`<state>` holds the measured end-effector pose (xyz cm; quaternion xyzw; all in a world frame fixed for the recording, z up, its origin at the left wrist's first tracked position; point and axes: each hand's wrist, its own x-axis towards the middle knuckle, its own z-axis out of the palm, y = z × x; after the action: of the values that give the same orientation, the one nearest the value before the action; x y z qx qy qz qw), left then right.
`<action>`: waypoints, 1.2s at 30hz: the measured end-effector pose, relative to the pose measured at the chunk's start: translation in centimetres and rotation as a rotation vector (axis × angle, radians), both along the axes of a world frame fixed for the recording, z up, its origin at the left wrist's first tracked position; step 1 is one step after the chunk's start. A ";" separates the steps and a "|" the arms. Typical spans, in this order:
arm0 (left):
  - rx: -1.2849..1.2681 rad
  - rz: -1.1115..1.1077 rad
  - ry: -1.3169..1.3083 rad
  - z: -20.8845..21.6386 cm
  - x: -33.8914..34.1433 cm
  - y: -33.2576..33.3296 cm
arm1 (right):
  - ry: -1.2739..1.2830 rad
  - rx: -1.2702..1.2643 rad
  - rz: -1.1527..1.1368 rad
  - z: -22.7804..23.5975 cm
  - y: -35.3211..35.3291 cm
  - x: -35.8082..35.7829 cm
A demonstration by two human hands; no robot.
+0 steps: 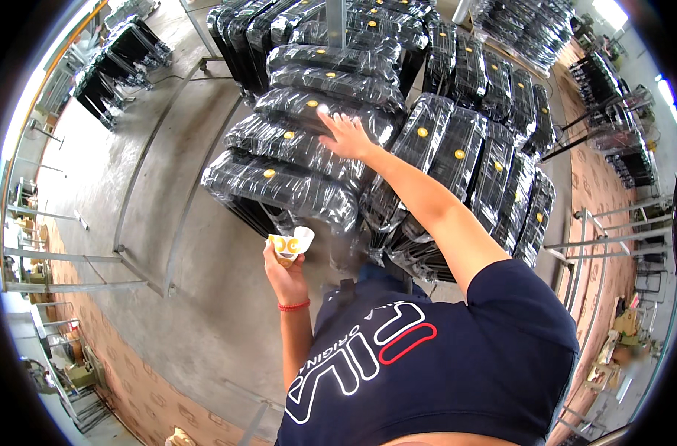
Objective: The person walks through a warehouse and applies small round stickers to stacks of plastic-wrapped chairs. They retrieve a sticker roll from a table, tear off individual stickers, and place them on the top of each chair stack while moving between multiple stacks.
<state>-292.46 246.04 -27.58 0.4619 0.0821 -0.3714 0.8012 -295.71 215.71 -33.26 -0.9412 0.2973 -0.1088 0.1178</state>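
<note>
My left hand (pixel 286 276), a red bracelet at its wrist, is closed on a strip of stickers (pixel 292 241) with round yellow labels on white backing. My right arm reaches forward over rows of black items wrapped in clear plastic. There my right hand (pixel 346 136) is open, fingers spread, over a wrapped black bundle (pixel 290 102). A small white spot shows at one fingertip; I cannot tell what it is. Just beside that fingertip is a round yellow sticker (pixel 312 104) on the wrap. Nearer bundles (pixel 279 175) carry similar stickers, as do those to the right (pixel 422 152).
A grey metal post (pixel 336 26) rises among the far bundles. More wrapped black bundles stand at the far left (pixel 123 63) and far right (pixel 613 119). Metal frames (pixel 78 271) line the left side, and brown sheeting (pixel 149 386) covers part of the concrete floor.
</note>
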 end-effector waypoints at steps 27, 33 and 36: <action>0.279 0.019 -0.050 0.0 -11.4 -6.9 | -0.570 0.555 0.305 5.2 -18.6 -3.5; 0.156 -0.250 -0.148 0.7 -17.0 -5.8 | -0.374 0.624 0.461 13.2 -5.1 -20.8; 0.125 -0.265 -0.106 0.5 -22.3 -4.5 | -0.336 0.664 0.442 16.3 2.4 -30.0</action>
<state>-314.77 241.52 -27.04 0.5366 0.0009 -0.4430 0.7182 -325.70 218.15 -16.99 -0.8626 0.0840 -0.1313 0.4813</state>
